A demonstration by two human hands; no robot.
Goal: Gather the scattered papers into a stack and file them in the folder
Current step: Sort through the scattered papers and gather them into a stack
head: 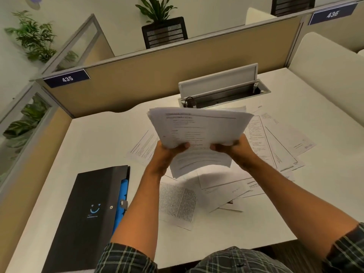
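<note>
A thick bundle of printed papers (pixel 199 127) is lifted above the white desk (pixel 94 138). My left hand (pixel 169 152) grips its near left edge and my right hand (pixel 234 148) grips its near right edge, thumbs on top. One sheet hangs lower from the bundle. Several loose sheets (pixel 275 142) lie spread on the desk to the right, and more loose sheets (pixel 177 201) lie below my hands. A black folder (pixel 88 213) with a blue inner flap and a snap tab lies closed at the near left.
An open cable tray (pixel 220 89) with a raised lid sits in the desk behind the papers. Tan partition walls (pixel 137 79) close the desk at the back and left. A white divider (pixel 325 62) stands at the right. Plants show beyond the partitions.
</note>
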